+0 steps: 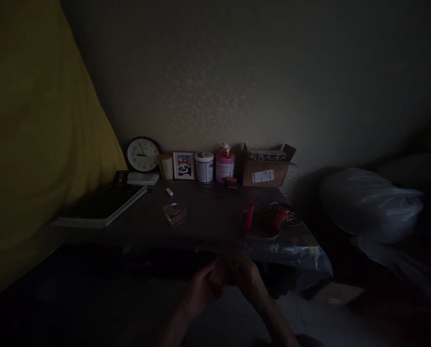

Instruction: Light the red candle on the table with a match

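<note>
Head view is showing the left hand (200,288) holding a small brownish object (218,273) just in front of the tabletop (208,207), its fingers curling around one side. The right hand (250,279) is meeting the object's other side; dimness is hiding how far its fingers are opening or gripping, so I cannot tell. Beyond, a clear packet (174,215) is lying left of a red upright piece (249,218).

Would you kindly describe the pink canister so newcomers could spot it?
At the back of the table, find the open cardboard box. The pink canister stands just left of it; unlike its white neighbour, it carries a lucky-cat figurine.
</note>
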Motion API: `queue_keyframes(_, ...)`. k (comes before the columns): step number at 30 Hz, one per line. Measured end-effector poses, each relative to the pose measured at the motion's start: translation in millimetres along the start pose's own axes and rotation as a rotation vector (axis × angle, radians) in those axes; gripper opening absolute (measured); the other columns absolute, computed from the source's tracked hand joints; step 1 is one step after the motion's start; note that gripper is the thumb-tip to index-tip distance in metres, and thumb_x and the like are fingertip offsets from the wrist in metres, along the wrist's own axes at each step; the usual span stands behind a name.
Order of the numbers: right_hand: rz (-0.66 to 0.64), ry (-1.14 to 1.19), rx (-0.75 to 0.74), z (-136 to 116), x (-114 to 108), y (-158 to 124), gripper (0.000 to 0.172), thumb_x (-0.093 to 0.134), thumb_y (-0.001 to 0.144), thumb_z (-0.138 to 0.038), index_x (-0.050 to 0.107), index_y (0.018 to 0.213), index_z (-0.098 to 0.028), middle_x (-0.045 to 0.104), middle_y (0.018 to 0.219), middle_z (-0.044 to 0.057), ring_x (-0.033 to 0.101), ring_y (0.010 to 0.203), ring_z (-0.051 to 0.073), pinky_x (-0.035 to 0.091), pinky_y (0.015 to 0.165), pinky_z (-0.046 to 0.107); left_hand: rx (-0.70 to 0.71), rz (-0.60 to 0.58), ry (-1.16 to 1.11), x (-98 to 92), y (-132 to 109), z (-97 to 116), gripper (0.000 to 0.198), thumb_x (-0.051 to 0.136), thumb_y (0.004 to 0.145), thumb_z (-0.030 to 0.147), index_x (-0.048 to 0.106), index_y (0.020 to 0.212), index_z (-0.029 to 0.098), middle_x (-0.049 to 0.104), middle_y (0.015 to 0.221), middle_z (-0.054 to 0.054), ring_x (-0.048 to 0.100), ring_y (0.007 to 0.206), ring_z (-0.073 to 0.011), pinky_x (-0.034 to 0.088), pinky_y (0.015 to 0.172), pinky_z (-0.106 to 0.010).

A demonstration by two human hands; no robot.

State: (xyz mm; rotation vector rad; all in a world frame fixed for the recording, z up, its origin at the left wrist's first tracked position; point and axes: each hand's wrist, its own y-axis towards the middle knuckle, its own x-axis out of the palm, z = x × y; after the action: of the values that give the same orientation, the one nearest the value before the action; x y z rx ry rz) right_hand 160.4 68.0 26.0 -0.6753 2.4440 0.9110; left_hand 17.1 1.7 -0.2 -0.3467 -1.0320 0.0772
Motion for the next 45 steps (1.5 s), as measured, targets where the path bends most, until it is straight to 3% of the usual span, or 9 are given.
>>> queue_keyframes(5, -0.084, -0.073, 0.013, 4.2, 2.7, -3.2, 0.021, 0.050, 0.088, -0.018, 0.067, 0.098, -0.022, 0.065, 0.100, 0.006, 0.062, 0.093, 0.017, 0.050, 0.079, 0.026, 0.031, -0.004, 0.041, 15.6, -10.3, 3.2, 0.018, 0.054, 0.080, 0.023, 0.070, 0.076, 0.016, 0.070, 0.076, -0.004, 0.060, 0.071, -0.0150, 0.041, 0.066, -0.024)
queue_keyframes(12, -0.192, -0.091, 0.045, -2.0, -3.2, -2.0, 0.026, 0.047, 0.087, -0.015, 0.067, 0.101, -0.024, 0.066, 0.097, 0.004, 0.063, 0.085, 0.015, 0.050, 0.071, 0.023, 0.014, -0.020, 0.094, 0.1, -3.5, 0.1, 0.022, 0.053, 0.079, 0.027, 0.068, 0.086, 0.012, 0.069, 0.082, -0.007, 0.059, 0.072, -0.0170, 0.037, 0.061, -0.026)
queue_keyframes(18, -0.189, -0.061, 0.071, 6.5, 0.6, -4.3, 0.019, 0.047, 0.086, -0.015, 0.065, 0.087, -0.021, 0.066, 0.080, 0.002, 0.063, 0.078, 0.014, 0.050, 0.065, 0.021, 0.013, 0.063, 0.122, -2.0, -2.8, -0.4, 0.020, 0.055, 0.077, 0.028, 0.069, 0.079, 0.014, 0.069, 0.076, -0.005, 0.058, 0.068, -0.0155, 0.038, 0.061, -0.024)
queue_keyframes(25, -0.200, -0.068, 0.037, 8.1, 0.1, -4.8, 0.024, 0.048, 0.085, -0.015, 0.065, 0.100, -0.024, 0.068, 0.098, 0.004, 0.064, 0.089, 0.018, 0.051, 0.074, 0.025, 0.004, 0.047, 0.150, 7.5, -6.8, 3.1, 0.024, 0.051, 0.079, 0.028, 0.068, 0.082, 0.012, 0.066, 0.075, -0.006, 0.056, 0.063, -0.0149, 0.031, 0.050, -0.024)
queue_keyframes(30, -0.198, -0.063, 0.043, 11.0, 1.1, -5.7, 0.024, 0.048, 0.086, -0.017, 0.067, 0.099, -0.025, 0.069, 0.092, 0.004, 0.066, 0.085, 0.018, 0.052, 0.068, 0.024, 0.005, -0.022, 0.123, 1.4, -4.9, 1.0, 0.025, 0.053, 0.078, 0.029, 0.068, 0.087, 0.011, 0.069, 0.085, -0.008, 0.058, 0.069, -0.0158, 0.033, 0.053, -0.024)
queue_keyframes(38, -0.215, -0.057, 0.046, 1.7, -2.3, -4.8, 0.022, 0.050, 0.087, -0.019, 0.065, 0.101, -0.024, 0.068, 0.096, 0.004, 0.065, 0.086, 0.017, 0.052, 0.071, 0.024, -0.020, 0.081, 0.120, 1.9, -6.4, 2.1, 0.022, 0.055, 0.077, 0.029, 0.068, 0.083, 0.012, 0.068, 0.077, -0.006, 0.059, 0.067, -0.0152, 0.036, 0.054, -0.023)
queue_keyframes(45, -0.195, -0.087, 0.032, -7.8, -6.4, -2.6, 0.023, 0.045, 0.090, -0.022, 0.068, 0.094, -0.021, 0.068, 0.086, 0.003, 0.063, 0.075, 0.014, 0.049, 0.065, 0.021, 0.002, 0.017, 0.133, -0.7, -7.4, 1.4, 0.018, 0.056, 0.077, 0.027, 0.069, 0.074, 0.015, 0.068, 0.069, -0.003, 0.060, 0.069, -0.0153, 0.037, 0.058, -0.023)
